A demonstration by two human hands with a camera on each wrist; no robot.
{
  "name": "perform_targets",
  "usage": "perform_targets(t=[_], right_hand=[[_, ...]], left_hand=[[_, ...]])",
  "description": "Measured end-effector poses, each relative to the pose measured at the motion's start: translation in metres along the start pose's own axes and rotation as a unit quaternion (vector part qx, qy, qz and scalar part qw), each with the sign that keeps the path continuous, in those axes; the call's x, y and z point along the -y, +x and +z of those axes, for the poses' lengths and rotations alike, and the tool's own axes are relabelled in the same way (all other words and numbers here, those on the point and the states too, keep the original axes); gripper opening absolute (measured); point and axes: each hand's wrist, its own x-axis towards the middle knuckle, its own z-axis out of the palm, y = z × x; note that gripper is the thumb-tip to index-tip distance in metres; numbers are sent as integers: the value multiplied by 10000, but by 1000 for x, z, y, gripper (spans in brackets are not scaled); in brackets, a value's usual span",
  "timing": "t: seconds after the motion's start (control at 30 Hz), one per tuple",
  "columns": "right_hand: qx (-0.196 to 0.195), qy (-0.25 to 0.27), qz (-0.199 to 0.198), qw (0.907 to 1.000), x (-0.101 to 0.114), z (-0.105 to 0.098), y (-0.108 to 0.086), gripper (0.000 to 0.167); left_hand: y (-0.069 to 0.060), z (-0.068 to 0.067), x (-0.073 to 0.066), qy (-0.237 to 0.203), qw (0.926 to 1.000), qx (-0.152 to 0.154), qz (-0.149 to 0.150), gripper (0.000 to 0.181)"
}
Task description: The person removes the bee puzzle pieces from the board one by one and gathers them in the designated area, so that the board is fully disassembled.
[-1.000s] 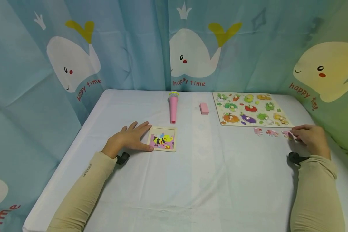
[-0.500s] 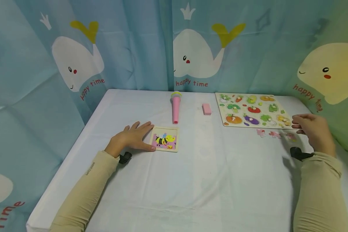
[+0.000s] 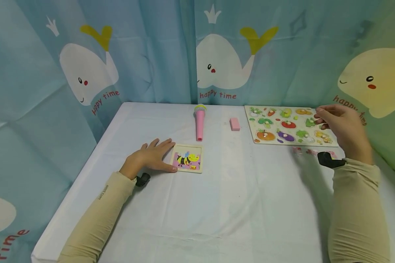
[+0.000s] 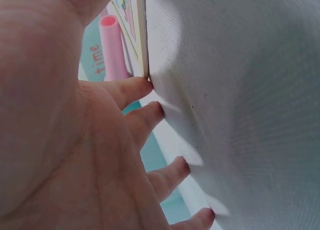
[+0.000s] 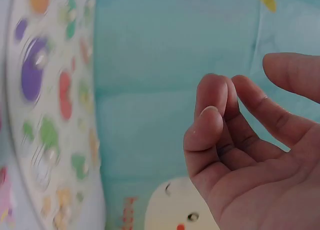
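Near the board, only wrist view shows right hand empty; splayed left hand touches bee puzzle.

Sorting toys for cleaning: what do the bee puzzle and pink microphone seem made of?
Bee puzzle: probably matte wood, judging by its pale tan rim.
Pink microphone: handle likely smooth plastic, evenly coloured with a recessed end; grey head: metal or plastic, unclear.

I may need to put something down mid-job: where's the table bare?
Widest: the white table nearer than the bee puzzle, between the sleeves. Smaller: between bee puzzle and vegetable board, nearer than the pink block. Crowded: far right, with the right hand raised beside the board and pink pieces along its near edge.
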Motion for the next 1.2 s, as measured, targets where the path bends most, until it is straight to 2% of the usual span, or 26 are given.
perform_targets(t=[0.17, 0.27, 0.47, 0.67, 0.83, 1.2], right_hand=[[130, -187, -278, 9994, 18, 20, 7, 7], [190, -410, -329, 9984, 29, 34, 10, 17], [346, -804, -687, 9938, 53, 66, 12, 35], [562, -1022, -1030, 9878, 75, 92, 9, 43], [643, -1057, -1223, 9848, 90, 107, 3, 44], [1112, -692, -1705, 9766, 116, 151, -3, 35]], left_hand=[[1, -1, 1, 25, 10000, -12, 22, 110], [1, -1, 0, 26, 10000, -20, 15, 110], [-1, -2, -1, -3, 10000, 5, -41, 111], [-1, -1, -1, 31, 10000, 1, -43, 111], [0, 0, -1, 75, 10000, -12, -63, 111], [0, 0, -1, 20, 10000, -7, -72, 112]])
